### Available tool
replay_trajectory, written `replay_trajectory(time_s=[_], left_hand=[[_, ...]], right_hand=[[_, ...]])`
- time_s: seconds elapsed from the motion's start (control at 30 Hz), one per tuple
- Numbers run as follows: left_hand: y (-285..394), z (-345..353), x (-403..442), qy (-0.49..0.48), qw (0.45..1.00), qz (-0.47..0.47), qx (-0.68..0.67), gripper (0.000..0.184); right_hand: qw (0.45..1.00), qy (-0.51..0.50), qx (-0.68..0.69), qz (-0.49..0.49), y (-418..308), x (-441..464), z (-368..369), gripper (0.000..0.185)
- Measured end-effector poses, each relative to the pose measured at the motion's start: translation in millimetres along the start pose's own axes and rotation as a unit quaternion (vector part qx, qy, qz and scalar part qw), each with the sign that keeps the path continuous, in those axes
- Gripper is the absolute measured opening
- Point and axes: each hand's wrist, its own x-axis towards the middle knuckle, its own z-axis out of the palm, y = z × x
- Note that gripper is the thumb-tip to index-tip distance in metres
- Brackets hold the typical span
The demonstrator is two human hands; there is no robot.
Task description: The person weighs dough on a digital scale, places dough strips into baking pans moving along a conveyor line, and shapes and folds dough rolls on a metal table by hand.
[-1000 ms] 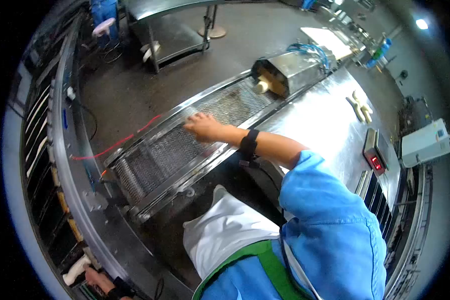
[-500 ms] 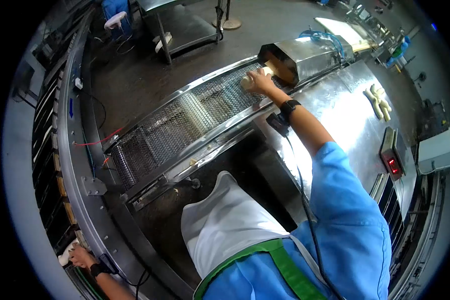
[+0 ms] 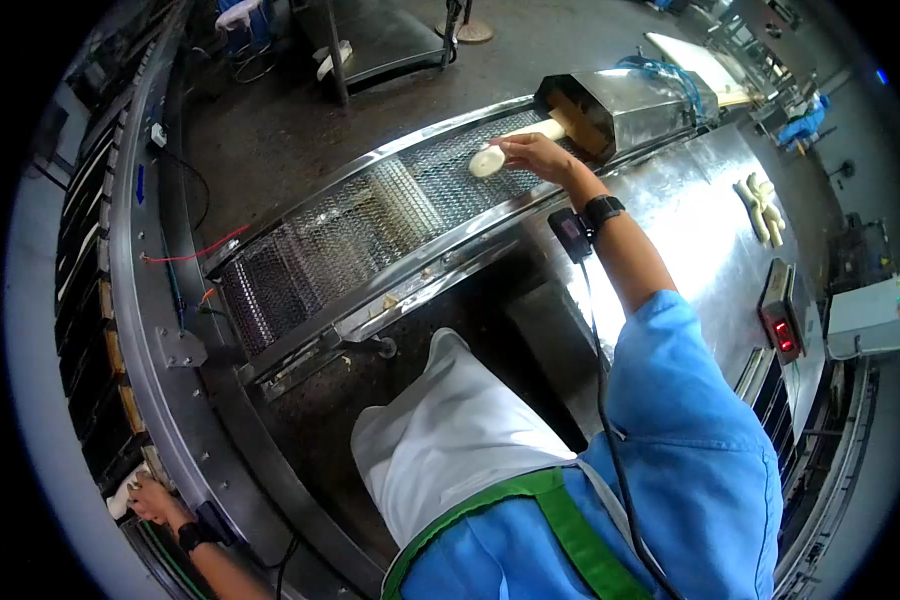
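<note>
My right hand [image 3: 540, 156] is closed around a pale dough roll [image 3: 487, 161], raised over the wire-mesh conveyor belt [image 3: 370, 215]. The roll's round end faces me. Just behind the hand, another pale dough roll [image 3: 549, 128] lies on the belt near the metal hood's [image 3: 630, 105] opening. Far down at the left, my left hand [image 3: 157, 499] has its fingers curled over a white dough piece [image 3: 123, 496], set in the slotted tray conveyor [image 3: 120, 400]. Part of that piece is hidden by the fingers.
On the steel table [image 3: 660, 220] at right lie several dough pieces [image 3: 763, 210] and a scale [image 3: 781, 310] with a red display. A curved metal rail [image 3: 140, 260] separates me from the tray conveyor. A cable hangs along my right arm.
My right hand has drawn the dough roll slightly away from the hood and tilted its end toward me. The other roll behind it is now exposed. My left hand stays at the white piece.
</note>
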Motion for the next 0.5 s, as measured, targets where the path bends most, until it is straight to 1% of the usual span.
replay_trajectory(time_s=[0.03,0.1,0.17,0.23,0.27,0.3,0.33,0.37,0.43,0.47,0.5], left_hand=[[0.9,1.8,-0.5,0.004,1.0,-0.006,-0.018,0.049],[0.5,6.0,-2.0,0.007,0.999,-0.015,-0.035,0.049],[-3.9,13.8,1.2,0.047,0.999,0.007,0.022,0.049],[-7.4,16.7,3.9,0.038,0.998,0.013,0.039,0.049],[-8.3,19.1,4.8,0.028,0.999,0.005,0.03,0.049],[-4.7,15.7,1.3,0.018,1.0,-0.002,0.02,0.049],[-2.3,13.1,-1.9,0.008,1.0,-0.009,0.011,0.05],[-0.7,11.5,-4.4,0.008,1.0,-0.011,0.012,0.05],[1.9,9.2,-6.8,0.018,1.0,-0.018,-0.01,0.05],[1.0,10.1,-5.6,0.018,1.0,-0.018,-0.01,0.05],[-0.2,11.5,-4.3,0.01,1.0,-0.011,-0.007,0.05]], right_hand=[[1.0,-0.012,0.017,-0.008,-1.4,-1.4,4.9,0.032],[1.0,-0.021,0.0,-0.021,-0.4,2.5,12.8,0.032],[0.996,-0.018,-0.09,-0.002,-5.1,4.5,24.2,0.031],[0.994,-0.014,-0.111,-0.006,-15.2,5.1,39.4,0.033],[0.98,-0.008,-0.196,0.014,-21.8,5.5,45.3,0.032],[0.959,-0.002,-0.281,0.034,-28.6,4.7,55.5,0.033],[0.903,0.036,-0.426,-0.046,-27.3,8.5,66.6,0.036],[0.903,0.034,-0.426,-0.046,-25.6,10.4,80.0,0.036],[0.801,0.117,-0.571,-0.133,-21.7,14.2,106.1,0.037],[0.793,0.116,-0.584,-0.13,-13.2,24.6,112.3,0.049],[0.79,0.115,-0.595,-0.097,-15.1,27.2,122.4,0.047]])
